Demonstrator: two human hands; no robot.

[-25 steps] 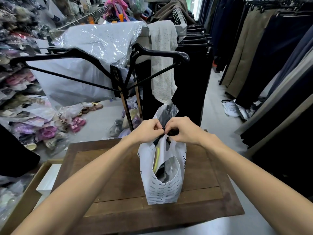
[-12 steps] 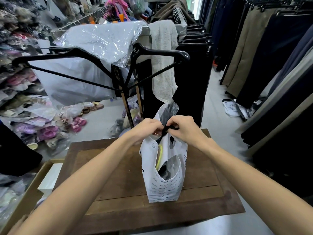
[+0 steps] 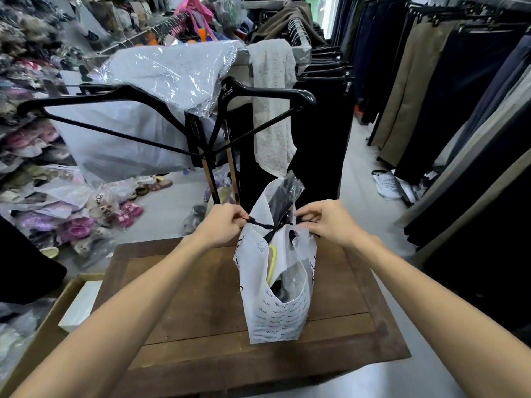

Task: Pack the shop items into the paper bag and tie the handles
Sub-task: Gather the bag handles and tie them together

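A white paper bag (image 3: 275, 317) with dark lettering stands upright on the brown wooden table (image 3: 186, 305). Inside it I see dark items in clear plastic and a yellow-green strip (image 3: 271, 264); a plastic-wrapped dark item (image 3: 287, 191) sticks out of the top. Black cord handles (image 3: 265, 225) stretch across the bag's mouth. My left hand (image 3: 221, 225) pinches one cord end at the bag's left. My right hand (image 3: 324, 222) pinches the other end at the right. The two hands are apart with the cord taut between them.
Black hangers (image 3: 161, 96) and plastic-wrapped clothes (image 3: 172, 67) hang on a rack just behind the table. Trousers (image 3: 431, 96) line racks on the right. Bagged slippers (image 3: 77, 222) lie piled on the floor at left. A cardboard box (image 3: 57, 311) sits left of the table.
My hands were together over the bag's mouth a second ago; now they have moved apart sideways, drawing the black cord taut.
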